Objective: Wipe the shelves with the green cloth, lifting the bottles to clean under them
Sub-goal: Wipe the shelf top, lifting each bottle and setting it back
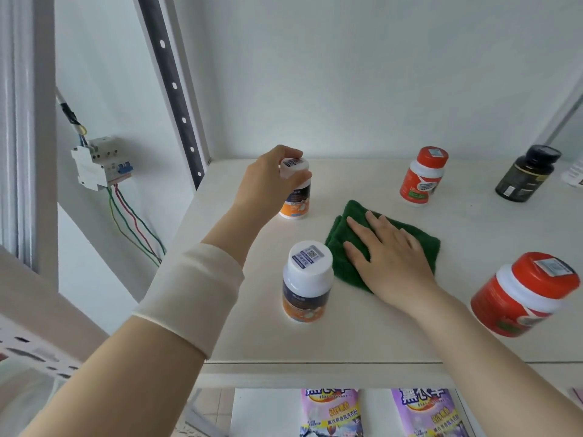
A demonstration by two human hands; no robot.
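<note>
A folded green cloth (pixel 342 234) lies on the white shelf (pixel 362 335). My right hand (pixel 389 255) presses flat on it, fingers straight. At the back left, my left hand (pixel 268 181) grips the white cap of an orange-and-navy bottle (pixel 298 201); whether its base touches the shelf I cannot tell. A second orange-and-navy bottle (pixel 307 282) with a white cap stands just left of the cloth, near the front.
A red bottle (pixel 422 176) and a black bottle (pixel 525 173) stand at the back right; a larger red bottle (pixel 525 296) stands at the front right. Purple packets (pixel 331 411) lie on the shelf below. A perforated upright (pixel 176 89) and a breaker box (pixel 97 162) are at left.
</note>
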